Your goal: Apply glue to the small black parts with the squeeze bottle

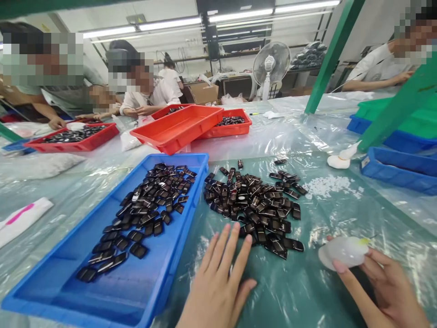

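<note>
My left hand (221, 273) lies with its fingers spread on the green mat, its fingertips at the near edge of a pile of small glossy black plastic pieces (252, 200). In my right hand (382, 282) is a translucent white needle-tip bottle (343, 252), gripped between thumb and fingers and tilted on its side. Its yellow tip with a thin needle points right. Left of the pile, a blue tray (191, 218) holds many more black pieces (150, 200). Small white bits (331, 186) are scattered to the right of the pile.
Red trays (177, 130) stand stacked beyond the blue tray, with another red tray (82, 143) farther left. A white bottle (341, 159) lies near blue bins (399, 168) and a green post (399, 109). Other people sit across the table. A fan (269, 64) stands behind.
</note>
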### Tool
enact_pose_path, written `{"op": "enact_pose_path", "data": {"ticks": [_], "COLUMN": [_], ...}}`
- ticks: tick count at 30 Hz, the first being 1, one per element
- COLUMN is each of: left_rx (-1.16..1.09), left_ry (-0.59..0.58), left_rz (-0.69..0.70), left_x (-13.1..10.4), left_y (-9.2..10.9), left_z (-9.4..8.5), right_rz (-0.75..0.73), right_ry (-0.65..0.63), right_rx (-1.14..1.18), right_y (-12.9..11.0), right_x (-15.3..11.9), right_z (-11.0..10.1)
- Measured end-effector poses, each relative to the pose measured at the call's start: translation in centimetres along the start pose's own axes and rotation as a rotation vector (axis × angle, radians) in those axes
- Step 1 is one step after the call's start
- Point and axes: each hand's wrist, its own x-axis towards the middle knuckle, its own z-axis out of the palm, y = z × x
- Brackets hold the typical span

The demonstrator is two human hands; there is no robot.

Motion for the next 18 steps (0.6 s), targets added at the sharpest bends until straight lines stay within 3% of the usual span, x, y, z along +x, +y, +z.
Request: {"op": "enact_pose_path", "data": {"ticks": [4, 7, 10, 13, 18], "left_rx": [-0.213, -0.275, -0.293, -0.347, -0.428], "left_ry": [-0.15, -0.183, -0.159, -0.143, 0.074], "left_rz": [0.027, -0.063, -0.132, -0.113, -0.15], "left_x": [-0.3, -0.7, -0.9, -0.9, -0.9], "left_y": [0.2, 0.0, -0.1, -0.2, 0.0], "left_z": [0.5, 0.7, 1.0, 1.4, 1.4], "right_rz": [0.117, 0.119, 0.075, 0.064, 0.027], "right_ry": [-0.005, -0.034, -0.048, -0.069, -0.105], "right_rx": [-0.011, 0.015, 0.036, 0.046, 0.044], "right_y": [-0.9, -1.5, -1.6, -1.1, -0.3], "right_x": [0.1, -0.1, -0.3, -0.2, 0.1], "right_z": [0.0, 0.1, 0.2, 0.2, -0.2]}}
